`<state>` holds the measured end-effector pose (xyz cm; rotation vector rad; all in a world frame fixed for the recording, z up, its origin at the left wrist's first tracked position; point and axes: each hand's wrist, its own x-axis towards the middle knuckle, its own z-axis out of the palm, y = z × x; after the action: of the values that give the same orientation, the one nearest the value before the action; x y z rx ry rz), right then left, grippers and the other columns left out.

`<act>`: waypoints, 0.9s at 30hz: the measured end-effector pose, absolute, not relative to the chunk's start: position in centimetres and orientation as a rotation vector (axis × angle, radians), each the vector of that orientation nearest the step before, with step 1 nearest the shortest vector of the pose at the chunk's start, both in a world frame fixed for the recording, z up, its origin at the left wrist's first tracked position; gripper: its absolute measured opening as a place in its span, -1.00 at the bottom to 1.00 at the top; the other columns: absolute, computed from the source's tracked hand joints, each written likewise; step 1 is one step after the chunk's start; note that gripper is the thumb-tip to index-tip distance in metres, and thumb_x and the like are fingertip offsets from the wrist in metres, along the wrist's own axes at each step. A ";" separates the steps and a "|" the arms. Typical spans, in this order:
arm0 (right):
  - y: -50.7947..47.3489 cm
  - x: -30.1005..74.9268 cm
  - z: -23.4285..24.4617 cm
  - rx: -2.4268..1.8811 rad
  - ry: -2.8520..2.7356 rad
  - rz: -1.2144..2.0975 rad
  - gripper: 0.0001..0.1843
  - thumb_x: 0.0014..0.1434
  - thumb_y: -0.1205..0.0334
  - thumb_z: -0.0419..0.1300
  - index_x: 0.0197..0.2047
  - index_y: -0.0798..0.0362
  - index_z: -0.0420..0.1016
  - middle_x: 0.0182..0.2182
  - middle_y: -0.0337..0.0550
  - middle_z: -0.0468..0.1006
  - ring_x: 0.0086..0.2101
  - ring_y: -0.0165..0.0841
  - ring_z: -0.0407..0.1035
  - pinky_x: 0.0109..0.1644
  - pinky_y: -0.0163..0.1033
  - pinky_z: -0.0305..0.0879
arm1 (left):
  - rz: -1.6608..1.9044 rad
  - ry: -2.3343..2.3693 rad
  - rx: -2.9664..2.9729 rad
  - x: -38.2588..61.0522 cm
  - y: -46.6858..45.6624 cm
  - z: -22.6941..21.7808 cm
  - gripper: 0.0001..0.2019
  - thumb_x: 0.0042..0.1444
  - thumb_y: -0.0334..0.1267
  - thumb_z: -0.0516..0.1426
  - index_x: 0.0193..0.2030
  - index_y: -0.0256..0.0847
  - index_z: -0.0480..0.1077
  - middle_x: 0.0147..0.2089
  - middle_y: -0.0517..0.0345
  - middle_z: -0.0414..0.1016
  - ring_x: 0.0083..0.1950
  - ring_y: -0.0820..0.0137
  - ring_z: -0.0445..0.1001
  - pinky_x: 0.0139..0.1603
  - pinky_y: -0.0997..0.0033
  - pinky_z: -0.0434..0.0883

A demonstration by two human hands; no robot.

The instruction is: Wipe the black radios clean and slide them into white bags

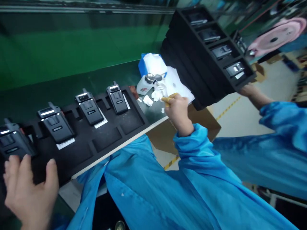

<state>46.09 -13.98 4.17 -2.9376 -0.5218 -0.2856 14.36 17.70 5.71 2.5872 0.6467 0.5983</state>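
My left hand (31, 188) is open, fingers spread, at the near left edge of a black foam tray (106, 139). Several black two-way radios (55, 124) with stubby antennas lie in the tray, white labels beside some of them. The closest radio (15, 140) is just beyond my left fingertips. My right hand (177, 110) is closed in a pinch near crumpled white wipes (158, 91), with yellow coverings on its fingertips. Whatever it may hold is too small to make out. Behind the wipes is a bottle with a metal cap (145, 84).
A blue box of white wipes (154, 64) and white paper (176, 84) lie by a tall stack of black trays (192, 67) holding devices. Another person's hand (249, 91) touches that stack. Below the bench edge is a cardboard box (163, 134); a pink fan (280, 36) stands right.
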 end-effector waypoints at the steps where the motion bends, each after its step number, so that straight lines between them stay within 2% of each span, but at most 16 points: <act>1: -14.0 46.0 3.4 -2.959 -0.510 -0.209 -0.67 0.06 0.39 0.02 -0.28 0.12 0.62 -0.23 0.06 0.49 -0.24 -0.24 0.23 -0.18 -0.08 -0.05 | 0.598 0.671 2.606 15.1 17.1 6.1 -0.19 0.09 -0.28 0.13 0.44 0.20 -0.10 0.51 0.23 -0.14 0.42 -0.37 -0.06 0.31 -0.58 0.01; 3: -13.6 45.8 2.3 -2.982 -0.506 -0.091 -0.69 0.08 0.38 0.03 -0.31 0.10 0.62 -0.23 0.07 0.50 -0.20 -0.21 0.22 -0.19 -0.10 -0.07 | 0.612 0.747 2.656 16.5 16.0 6.5 -0.23 0.11 -0.26 0.11 0.43 0.24 -0.07 0.49 0.29 -0.06 0.37 -0.33 0.09 0.30 -0.51 0.16; 4: -13.2 45.8 2.1 -2.977 -0.511 -0.069 -0.70 0.10 0.34 0.04 -0.28 0.08 0.63 -0.20 0.07 0.50 -0.17 -0.19 0.21 -0.18 -0.10 -0.07 | 0.587 0.705 2.674 17.2 15.5 6.6 -0.24 0.13 -0.25 0.10 0.43 0.27 -0.09 0.49 0.33 -0.08 0.37 -0.32 0.10 0.30 -0.49 0.17; 7: -11.4 46.1 2.0 -2.939 -0.542 -0.111 -0.66 0.18 0.19 0.07 -0.08 0.03 0.60 -0.05 0.07 0.48 -0.08 -0.13 0.20 -0.14 -0.09 -0.07 | 0.674 0.554 2.724 19.3 14.1 6.3 -0.27 0.18 -0.28 0.09 0.42 0.28 -0.09 0.48 0.38 -0.03 0.36 -0.21 0.16 0.32 -0.39 0.22; 9: -10.1 46.3 2.0 -2.943 -0.593 -0.091 -0.65 0.20 0.19 0.05 -0.06 0.05 0.58 -0.06 0.10 0.48 -0.10 -0.13 0.21 -0.15 -0.09 -0.08 | 0.751 0.433 2.747 20.7 13.1 6.0 -0.26 0.17 -0.32 0.14 0.43 0.20 -0.05 0.46 0.23 0.06 0.37 -0.14 0.19 0.31 -0.33 0.26; 11: -9.4 46.5 2.0 -2.970 -0.647 -0.011 -0.67 0.17 0.32 0.02 -0.19 0.10 0.61 -0.19 0.10 0.50 -0.18 -0.17 0.23 -0.18 -0.09 -0.11 | 0.770 0.299 2.753 22.0 12.0 5.7 -0.25 0.15 -0.35 0.18 0.43 0.08 -0.02 0.42 0.03 0.15 0.37 -0.10 0.21 0.29 -0.30 0.29; 13: -9.6 46.7 2.1 -2.972 -0.663 -0.010 -0.68 0.10 0.42 0.00 -0.32 0.11 0.60 -0.30 0.07 0.49 -0.25 -0.21 0.23 -0.21 -0.10 -0.15 | 0.738 0.201 2.741 23.1 11.0 5.4 -0.26 0.16 -0.37 0.19 0.43 0.00 0.00 0.37 -0.10 0.24 0.37 -0.07 0.21 0.29 -0.27 0.29; 17: -11.5 48.0 3.7 -2.858 -0.578 -0.444 -0.73 0.03 0.40 0.03 -0.40 0.05 0.57 -0.34 -0.01 0.46 -0.28 -0.22 0.22 -0.21 -0.09 -0.17 | 0.634 0.098 2.717 24.9 9.5 4.6 -0.35 0.21 -0.36 0.13 0.41 -0.05 0.04 0.29 -0.14 0.35 0.38 -0.02 0.20 0.30 -0.26 0.26; 20: -11.5 49.5 5.8 -2.750 -0.581 -0.737 -0.69 0.07 0.38 0.00 -0.31 0.01 0.58 -0.29 -0.03 0.44 -0.24 -0.21 0.22 -0.17 -0.06 -0.15 | 0.583 0.016 2.718 26.4 8.6 3.8 -0.47 0.23 -0.35 0.10 0.34 -0.14 0.16 0.23 -0.16 0.42 0.37 0.00 0.22 0.30 -0.24 0.25; 23: -9.8 51.0 6.7 -2.706 -0.688 -0.728 -0.68 0.12 0.36 -0.02 -0.28 0.00 0.57 -0.24 -0.05 0.45 -0.20 -0.21 0.22 -0.14 -0.04 -0.13 | 0.541 -0.070 2.736 28.3 7.7 3.1 -0.59 0.25 -0.34 0.06 0.24 -0.24 0.30 0.20 -0.20 0.45 0.34 0.00 0.28 0.30 -0.27 0.23; 27: -8.5 52.1 6.0 -2.721 -0.792 -0.606 -0.70 0.09 0.39 -0.03 -0.35 0.02 0.53 -0.24 -0.05 0.46 -0.19 -0.19 0.20 -0.14 -0.03 -0.12 | 0.464 -0.111 2.789 30.0 6.8 2.5 -0.64 0.28 -0.31 0.01 0.16 -0.37 0.38 0.22 -0.27 0.42 0.32 0.00 0.30 0.32 -0.27 0.19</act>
<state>52.12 -8.47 6.03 -2.7209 -0.7922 -0.6057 29.96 6.82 2.54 2.7892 -0.1109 0.4642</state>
